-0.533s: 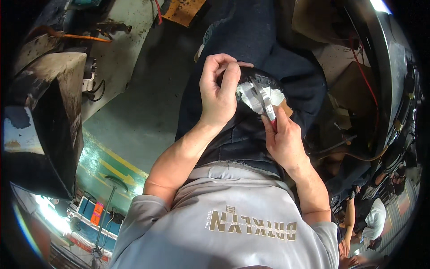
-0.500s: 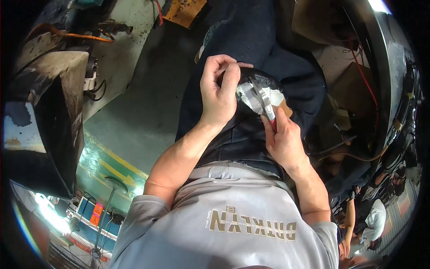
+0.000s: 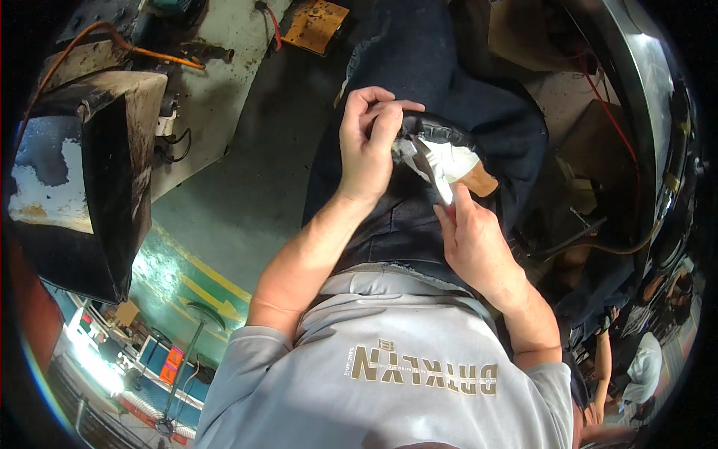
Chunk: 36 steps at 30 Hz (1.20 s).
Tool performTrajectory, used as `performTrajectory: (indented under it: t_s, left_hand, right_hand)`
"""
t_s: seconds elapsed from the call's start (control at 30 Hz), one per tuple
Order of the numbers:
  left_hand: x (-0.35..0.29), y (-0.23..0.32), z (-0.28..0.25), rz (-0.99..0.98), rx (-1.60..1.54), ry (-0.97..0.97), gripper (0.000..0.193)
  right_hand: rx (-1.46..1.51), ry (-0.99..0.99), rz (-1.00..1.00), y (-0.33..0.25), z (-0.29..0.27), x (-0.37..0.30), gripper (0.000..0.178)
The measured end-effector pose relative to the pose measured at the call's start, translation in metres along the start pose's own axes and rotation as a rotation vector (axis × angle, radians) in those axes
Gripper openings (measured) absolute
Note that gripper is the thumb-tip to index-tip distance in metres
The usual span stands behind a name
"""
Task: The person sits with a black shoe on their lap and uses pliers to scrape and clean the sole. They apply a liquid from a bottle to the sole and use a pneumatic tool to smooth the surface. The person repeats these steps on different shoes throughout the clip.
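Note:
A black shoe [image 3: 441,129] rests on my dark-trousered lap with its underside up, showing a white insole [image 3: 458,160] and a tan patch at the right end. My left hand [image 3: 369,146] is closed around its left end, the thumb and fingers gripping the gathered black edge. In my right hand [image 3: 476,233], closed, is a metal tool that looks like pliers [image 3: 441,178], with a trace of red at the handle. Its tip lies against the shoe's underside, near my left fingers; most of the handle is hidden in my palm.
To the left stand a dark, worn machine housing [image 3: 105,187] and a pale machine panel [image 3: 213,97] with an orange hose. A curved dark machine edge [image 3: 636,97] rises on the right, cables below it. Another person [image 3: 639,370] is at lower right.
The tool in my right hand has tilted, and its tip sits slightly further left on the shoe. The shoe has shifted a little; the whole view has swung slightly.

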<state>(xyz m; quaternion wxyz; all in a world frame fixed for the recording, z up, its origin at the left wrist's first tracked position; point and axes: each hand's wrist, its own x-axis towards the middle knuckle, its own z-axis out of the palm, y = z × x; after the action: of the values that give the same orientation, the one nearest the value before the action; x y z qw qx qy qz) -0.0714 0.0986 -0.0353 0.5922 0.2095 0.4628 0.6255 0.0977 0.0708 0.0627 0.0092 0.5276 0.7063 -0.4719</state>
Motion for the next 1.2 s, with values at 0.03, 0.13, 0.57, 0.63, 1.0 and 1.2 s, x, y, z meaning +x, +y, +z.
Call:
performTrajectory:
  t_s: [0.03, 0.13, 0.57, 0.63, 1.0, 1.2]
  left_hand:
    - [0.000, 0.003, 0.000, -0.048, 0.007, -0.036, 0.025]
    - [0.005, 0.013, -0.006, -0.184, 0.133, -0.221, 0.046]
    - [0.025, 0.050, 0.002, -0.681, 0.185, -0.272, 0.044]
    - [0.018, 0.049, 0.004, -0.597, 0.233, -0.280, 0.046]
    - [-0.005, 0.032, 0.004, -0.378, -0.021, 0.001, 0.043]
    - [-0.037, 0.013, 0.023, -0.187, 0.272, -0.059, 0.055]
  right_hand:
    - [-0.012, -0.003, 0.019, -0.001, 0.000, 0.000, 0.018]
    - [-0.030, 0.026, 0.010, -0.003, 0.003, -0.005, 0.020]
    - [0.186, -0.122, -0.029, 0.016, -0.038, -0.014, 0.017]
    - [0.308, 0.018, 0.013, 0.018, -0.074, -0.030, 0.021]
    - [-0.897, 1.039, 0.188, 0.112, -0.273, 0.007, 0.029]
    - [-1.073, 1.185, 0.165, 0.197, -0.347, -0.026, 0.056]
